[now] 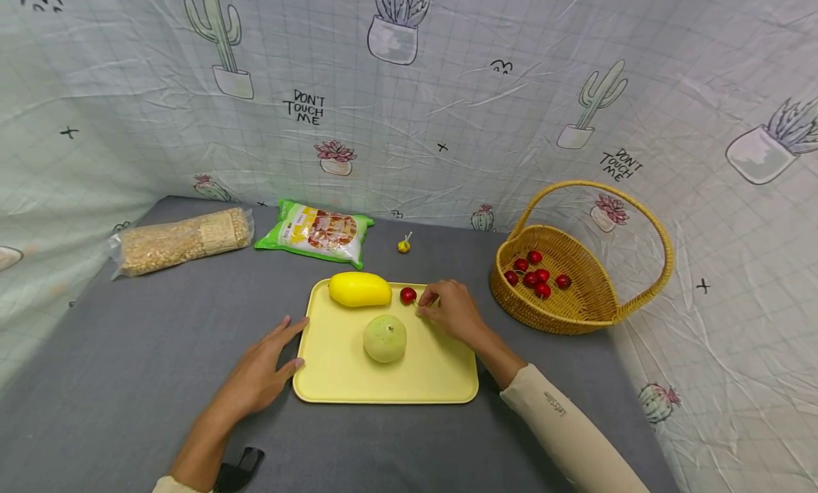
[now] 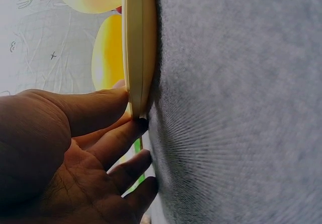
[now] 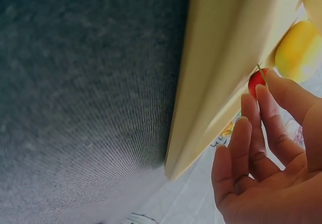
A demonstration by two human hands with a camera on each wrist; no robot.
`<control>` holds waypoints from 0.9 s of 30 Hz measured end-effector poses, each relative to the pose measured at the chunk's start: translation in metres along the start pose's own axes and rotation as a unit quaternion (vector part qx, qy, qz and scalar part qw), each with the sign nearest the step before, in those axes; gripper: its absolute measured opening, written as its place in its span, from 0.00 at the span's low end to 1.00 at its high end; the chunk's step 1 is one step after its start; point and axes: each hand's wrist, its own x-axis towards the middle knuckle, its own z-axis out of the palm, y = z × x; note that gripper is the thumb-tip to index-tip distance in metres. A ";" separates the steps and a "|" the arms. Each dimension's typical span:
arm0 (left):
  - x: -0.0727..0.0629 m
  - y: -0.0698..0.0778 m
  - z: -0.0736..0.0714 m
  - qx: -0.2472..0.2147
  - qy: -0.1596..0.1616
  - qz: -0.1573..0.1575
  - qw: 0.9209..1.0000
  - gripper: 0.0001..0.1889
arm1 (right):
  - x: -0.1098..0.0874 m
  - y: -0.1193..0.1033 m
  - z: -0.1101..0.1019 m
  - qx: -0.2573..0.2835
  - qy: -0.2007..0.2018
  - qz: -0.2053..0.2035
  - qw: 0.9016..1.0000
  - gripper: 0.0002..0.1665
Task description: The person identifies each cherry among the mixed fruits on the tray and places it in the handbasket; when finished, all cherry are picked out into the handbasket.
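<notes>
A yellow tray (image 1: 339, 379) lies on the grey table. On it are a yellow mango (image 1: 360, 290), a round pale green fruit (image 1: 385, 339) and a red cherry (image 1: 407, 295) near the far edge. My right hand (image 1: 452, 311) is over the tray's far right part, thumb and index finger pinching the cherry's thin stem (image 3: 261, 72). In the right wrist view its other fingers are loosely bent. At the tray's left edge, my left hand (image 1: 257, 372) touches the rim with extended thumb and fingers; the left wrist view shows the thumb (image 2: 95, 110) against that rim.
Right of the tray stands a wicker basket (image 1: 591, 294) with a tall handle and several cherries inside. Behind the tray lie a green snack bag (image 1: 319, 231), a small yellow lollipop (image 1: 404, 246) and, farther left, a bag of beans or grains (image 1: 182, 243). A printed cloth hangs behind.
</notes>
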 end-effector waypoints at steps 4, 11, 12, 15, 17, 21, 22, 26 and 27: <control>0.000 0.000 0.000 0.001 0.007 0.007 1.000 0.38 | 0.002 -0.001 0.002 -0.004 0.004 0.007 1.000 0.06; 0.000 0.000 0.000 0.000 0.006 0.008 1.000 0.38 | 0.003 -0.001 0.000 -0.003 0.013 -0.001 1.000 0.07; 0.000 -0.001 0.000 0.001 0.006 0.008 1.000 0.38 | 0.003 -0.001 -0.001 -0.001 0.014 -0.002 1.000 0.07; 0.000 -0.001 0.000 0.000 0.007 0.010 1.000 0.38 | 0.002 0.001 -0.004 0.007 0.016 -0.004 1.000 0.07; 0.000 -0.001 0.000 0.001 0.007 0.010 1.000 0.38 | 0.001 0.002 -0.006 0.013 0.017 -0.007 1.000 0.06; 0.000 -0.001 0.000 0.005 0.007 0.008 1.000 0.38 | -0.001 0.005 -0.011 0.022 0.021 -0.015 0.999 0.05; 0.000 -0.001 0.000 0.005 0.007 0.008 1.000 0.38 | -0.002 0.006 -0.012 0.024 0.023 -0.017 0.999 0.04; 0.000 -0.001 0.000 0.004 0.006 0.009 1.000 0.38 | -0.005 0.010 -0.015 0.031 0.028 -0.027 0.999 0.03; 0.000 0.000 0.000 0.004 0.005 0.009 1.000 0.38 | -0.006 0.011 -0.016 0.033 0.030 -0.029 0.999 0.03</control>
